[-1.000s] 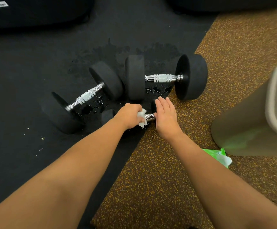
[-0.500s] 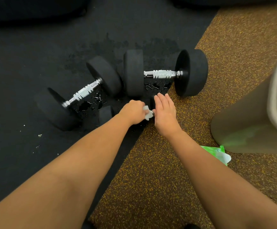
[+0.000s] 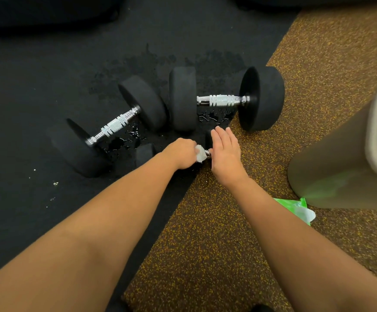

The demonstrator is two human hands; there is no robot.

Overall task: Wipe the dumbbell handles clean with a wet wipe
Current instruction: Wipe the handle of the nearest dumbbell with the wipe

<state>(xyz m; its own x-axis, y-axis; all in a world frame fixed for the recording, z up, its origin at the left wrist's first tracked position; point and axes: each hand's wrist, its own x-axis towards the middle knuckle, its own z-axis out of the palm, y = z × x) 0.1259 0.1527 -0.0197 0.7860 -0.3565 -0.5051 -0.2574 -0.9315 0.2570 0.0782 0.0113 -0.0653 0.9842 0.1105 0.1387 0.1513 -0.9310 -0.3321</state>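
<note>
Left hand (image 3: 181, 154) is curled tight round the wet wipe (image 3: 200, 154), bunched on the handle (image 3: 208, 152) of the small dumbbell (image 3: 144, 154), which lies on the floor right between the two hands. Right hand (image 3: 225, 152) lies flat, fingers straight, pressed on that dumbbell's right-hand head to steady it. Now the risks, as I read them. Only a sliver of chrome shows between the hands, so the wipe's travel is cramped and the stretch under the left palm could get missed. That flat right hand grips nothing, so a hard push of the wipe toward it may send the little weight rolling or skidding away. Look just beyond the left knuckles: puddles (image 3: 124, 140) glisten on the black mat (image 3: 48, 199), and a wipe dragged across that floor could pick up grit. Further out, the left big dumbbell (image 3: 115, 124) and the right big dumbbell (image 3: 221, 100) show bare knurled grips; whether they've been wiped, I can't tell. A fresh wipe means reaching back to the green pack (image 3: 293, 206) beside the right forearm, against the bin (image 3: 340, 172).
</note>
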